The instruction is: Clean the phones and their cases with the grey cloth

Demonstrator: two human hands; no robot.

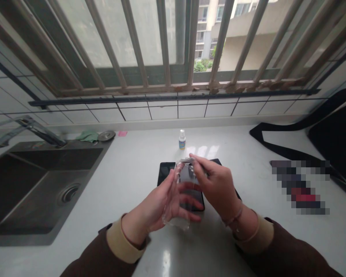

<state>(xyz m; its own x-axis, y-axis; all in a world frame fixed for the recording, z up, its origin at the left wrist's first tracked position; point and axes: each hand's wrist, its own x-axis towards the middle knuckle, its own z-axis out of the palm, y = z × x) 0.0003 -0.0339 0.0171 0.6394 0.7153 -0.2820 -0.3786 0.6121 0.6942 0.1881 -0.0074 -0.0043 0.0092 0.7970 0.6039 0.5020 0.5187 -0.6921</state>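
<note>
My left hand (161, 204) holds a clear, soft phone case (175, 215) by its long side, fingers spread behind it. My right hand (216, 184) pinches the case's top edge near a corner, over a dark phone (190, 181). Whether the phone sits inside the case or lies under it I cannot tell. Beneath both hands a black flat mat (165, 171) lies on the white counter (132, 184). A small white dropper bottle (182, 139) with a blue label stands just beyond the mat.
A dark steel sink (31, 192) with a faucet (37, 130) fills the left. A green cloth (88, 135), a round metal strainer (106, 135) and a pink scrap (122, 133) lie by the wall. A black bag with straps (328, 134) lies at the right.
</note>
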